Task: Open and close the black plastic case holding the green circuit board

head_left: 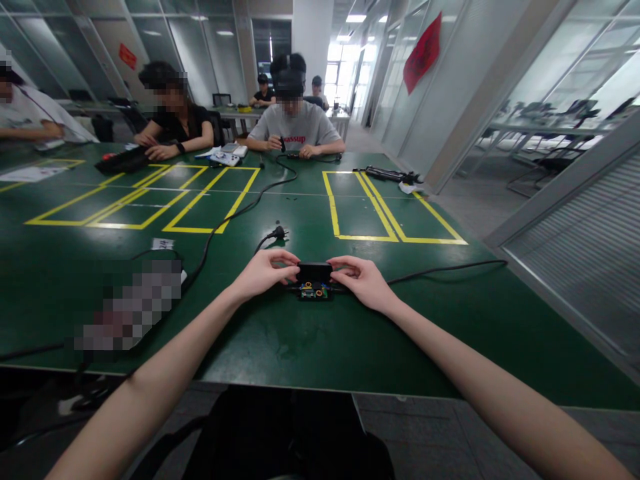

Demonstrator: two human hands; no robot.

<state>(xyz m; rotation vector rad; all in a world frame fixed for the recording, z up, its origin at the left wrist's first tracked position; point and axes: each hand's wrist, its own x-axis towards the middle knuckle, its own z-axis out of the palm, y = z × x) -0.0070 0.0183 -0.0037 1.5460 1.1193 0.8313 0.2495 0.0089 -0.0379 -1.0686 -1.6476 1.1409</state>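
A small black plastic cover (315,272) stands tilted up between my hands. My left hand (265,273) pinches its left edge between thumb and fingers. At the opposite edge, the fingers of my right hand (364,280) are closed on the same cover. Just below and nearer to me lies the open black lower case of what looks like a power adapter, with a circuit board (314,292) showing copper-coloured coils and blue parts. Cords run out from both sides of the case. Beyond my left hand rests a black power plug (279,233) with metal pins.
The green table (280,347) carries yellow tape outlines (365,238). A blurred-out object (135,307) lies at left, beside a long black cable (245,208). A black tripod-like item (390,175) lies far right. Several people sit around, one directly opposite (300,123).
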